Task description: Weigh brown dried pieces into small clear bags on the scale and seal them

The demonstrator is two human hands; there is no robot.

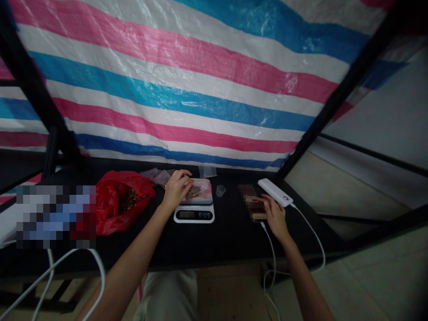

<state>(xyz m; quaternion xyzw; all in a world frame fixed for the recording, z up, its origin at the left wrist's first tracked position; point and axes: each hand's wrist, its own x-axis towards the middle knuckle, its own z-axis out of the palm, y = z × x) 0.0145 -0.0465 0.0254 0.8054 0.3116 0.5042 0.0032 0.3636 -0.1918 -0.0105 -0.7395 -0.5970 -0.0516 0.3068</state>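
Brown pieces [194,192], too small to identify, lie in a shallow pink-patterned tray [203,185] set on a white digital kitchen scale [194,214] near the back of a black counter [227,236]. The left hand [177,189] rests over the tray's near-left part, its fingers curved down among the pieces; whether this grip is clenched on anything cannot be told. The right hand [274,215] lies to the right of the scale, its grip released, with fingers [264,199] extended onto a blurred stack [251,203]. A white power bank [274,192] lies just beyond these fingers, and a white cable [310,229] runs from it over the counter's edge. A small clear plastic cup [220,191] stands between the tray and the stack. Left of the tray, a red plastic bag [117,203] holds similar brown pieces, and small clear bags [157,177] lie behind it. A pixelated object [55,216] occupies the far left. A striped pink, blue and white tarpaulin [167,89] hangs behind the counter.
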